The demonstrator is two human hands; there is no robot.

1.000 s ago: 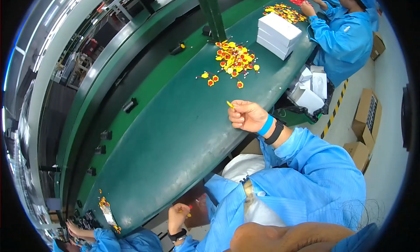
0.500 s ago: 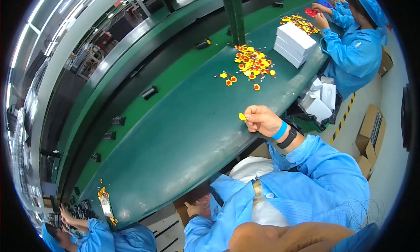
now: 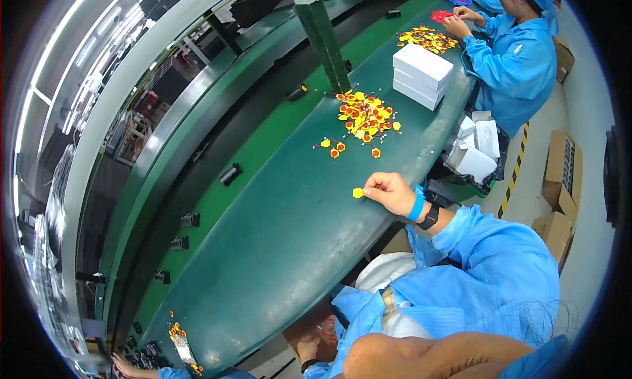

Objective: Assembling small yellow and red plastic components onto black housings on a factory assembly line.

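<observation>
Between the thumb and fingertips of my right hand [image 3: 390,193] is a small yellow hexagonal piece [image 3: 358,193], held above the near side of the green table [image 3: 263,247]. My left hand [image 3: 307,347] is low, below the table edge, beside some clear red plastic [image 3: 327,329] in what looks like a brown carton. Its fingers are partly hidden and small in view. Farther up the table lies a heap of yellow-and-red pieces with dark leads [image 3: 366,118], and a few similar loose pieces [image 3: 334,148] lie to its left.
Stacked white boxes [image 3: 422,73] stand beyond the heap. A black-lined bin of white cartons [image 3: 475,152] sits right of the table. A co-worker [image 3: 517,63] handles red pieces at the far end. A green post [image 3: 322,47] rises by a conveyor [image 3: 260,132] carrying black parts [image 3: 230,174].
The whole view has shifted. My right hand has turned the yellow piece so its flat face shows more, lower over the table. My left hand's fingers show less than before.
</observation>
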